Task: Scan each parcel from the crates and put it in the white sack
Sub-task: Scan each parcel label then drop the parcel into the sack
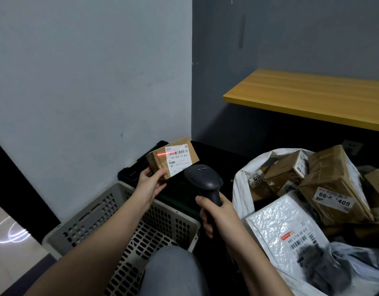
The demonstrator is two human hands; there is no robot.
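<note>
The left hand (pixel 151 184) holds a small brown cardboard parcel (pixel 160 161) by its lower left corner, thumb on the front face and fingers curled behind, lifting it above the dark crate (pixel 139 167) at about 11 o'clock from the centre of the view. The parcel's white shipping label (pixel 179 160) faces the camera, and a red scan line (pixel 166 154) falls across the cardboard and onto the left end of the barcode. The right hand (pixel 218 216) grips the handle of a dark grey barcode scanner (pixel 203 180), fingers wrapped around it, with the scanner head just below and right of the parcel. A grey perforated crate (pixel 141 227) sits at 7 o'clock, under the left forearm and in front of the dark one. At 4 o'clock the white sack (pixel 241 189) stands open, holding several brown boxes (pixel 334 182) with labels and a white plastic mailer (pixel 284 227) lying on top near its front edge. A wooden desk (pixel 308 97) juts from the grey wall at 2 o'clock, well apart from the hands.
</note>
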